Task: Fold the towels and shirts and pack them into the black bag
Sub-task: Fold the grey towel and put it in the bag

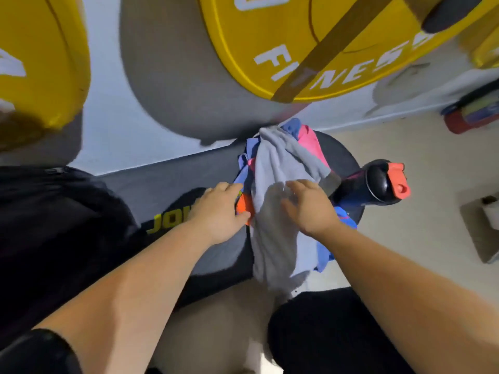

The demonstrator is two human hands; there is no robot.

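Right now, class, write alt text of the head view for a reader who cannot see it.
The left hand and right hand touch a heap of clothes, grey cloth on top, on a dark round surface. A black bag lies left, a bottle sits right, yellow weight plates behind.

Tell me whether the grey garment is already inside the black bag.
No, the grey garment lies atop the clothes pile under the right hand, outside the black bag at left.
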